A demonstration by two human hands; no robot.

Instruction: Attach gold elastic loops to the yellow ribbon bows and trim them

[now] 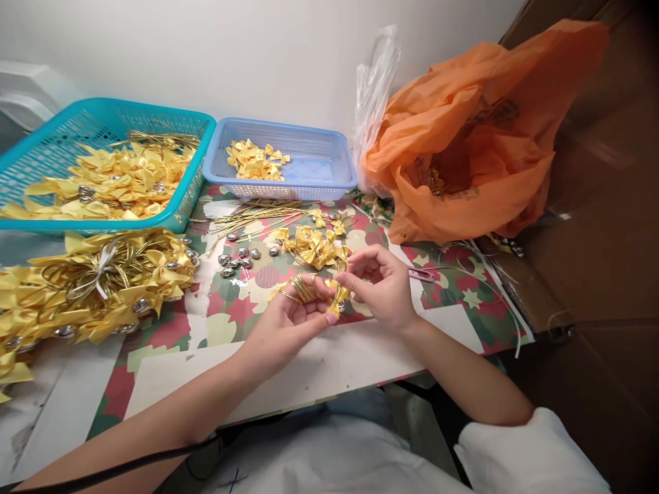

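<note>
My left hand (288, 322) is closed, its thumb pressed on a small yellow ribbon bow (337, 305) with a silver bead beside it. Several loops of gold cord (303, 288) are wound round its fingers. Just to the right, my right hand (384, 288) is closed in a pinch at the upper end of the same yellow ribbon and cord; the exact hold is partly hidden by the fingers. Behind both hands lies a pile of yellow ribbon bows (311, 245). Loose silver beads (241, 254) and straight gold cords (252, 218) lie to the left.
A teal basket (198, 171) of ribbon bows and a blue basket (309, 189) stand at the back. Tied bundles of bows (103, 281) lie on the left. An orange plastic bag (478, 185) stands right, near a pink-handled tool (422, 274). White paper (247, 384) covers the front edge.
</note>
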